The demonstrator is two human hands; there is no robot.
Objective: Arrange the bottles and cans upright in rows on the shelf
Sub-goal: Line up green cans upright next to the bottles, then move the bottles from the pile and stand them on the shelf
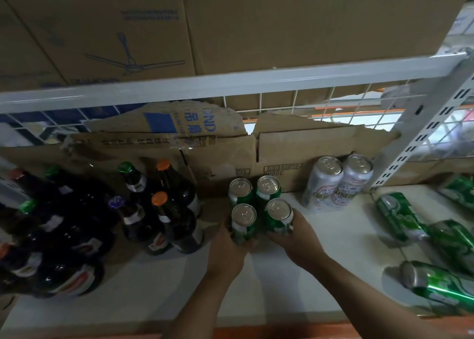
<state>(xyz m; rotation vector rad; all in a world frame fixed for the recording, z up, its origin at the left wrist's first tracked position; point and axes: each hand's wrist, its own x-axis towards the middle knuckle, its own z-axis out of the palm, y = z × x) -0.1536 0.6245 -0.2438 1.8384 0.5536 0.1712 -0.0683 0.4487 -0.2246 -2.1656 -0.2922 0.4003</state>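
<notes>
Several green cans stand upright in a two-by-two block on the white shelf (333, 249). My left hand (228, 249) grips the front left green can (243, 222). My right hand (297, 238) grips the front right green can (279, 217). Behind them stand two more green cans (241, 188) (268, 186). Two white cans (324, 182) (352, 179) stand upright to the right, at the back. Several green cans lie on their sides at the right (398, 218) (441, 282). Dark bottles (177, 205) stand upright at the left.
Torn cardboard (282, 146) lines the back of the shelf below a wire grid. A grey crossbar (230, 82) with cardboard boxes (128, 26) on top runs overhead. A slotted upright post (420, 133) stands at the right. The shelf's orange front edge (282, 332) is near me.
</notes>
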